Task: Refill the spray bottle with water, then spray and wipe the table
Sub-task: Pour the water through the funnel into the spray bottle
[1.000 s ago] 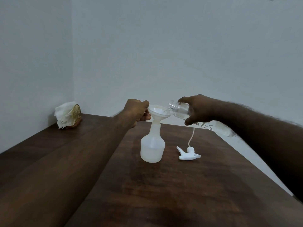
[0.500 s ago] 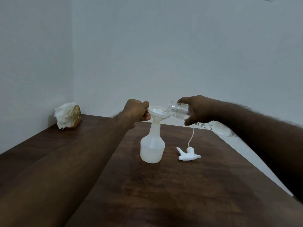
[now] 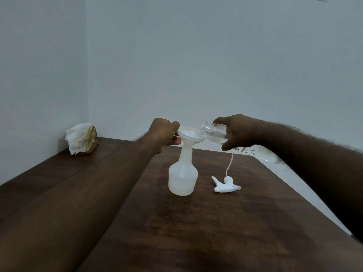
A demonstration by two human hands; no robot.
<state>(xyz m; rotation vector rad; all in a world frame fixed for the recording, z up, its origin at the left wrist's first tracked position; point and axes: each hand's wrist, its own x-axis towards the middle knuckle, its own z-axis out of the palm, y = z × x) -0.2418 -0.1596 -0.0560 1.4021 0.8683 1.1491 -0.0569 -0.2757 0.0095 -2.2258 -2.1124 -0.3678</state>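
A translucent white spray bottle (image 3: 182, 177) stands upright mid-table with a white funnel (image 3: 190, 136) in its neck. My left hand (image 3: 164, 132) pinches the funnel's rim from the left. My right hand (image 3: 236, 131) grips a clear water bottle (image 3: 214, 132), tipped on its side with its mouth over the funnel's right edge. Water lies in the tilted bottle. The white trigger sprayer head (image 3: 225, 185) lies on the table to the right of the spray bottle, its thin tube running back toward my right hand.
The dark wooden table (image 3: 196, 222) meets the wall on the left. A gold napkin holder (image 3: 90, 138) with white tissues sits in the far left corner. The table's right edge runs diagonally, with pale floor beyond.
None in the hands or bottle positions; the water bottle stays tilted over the funnel.
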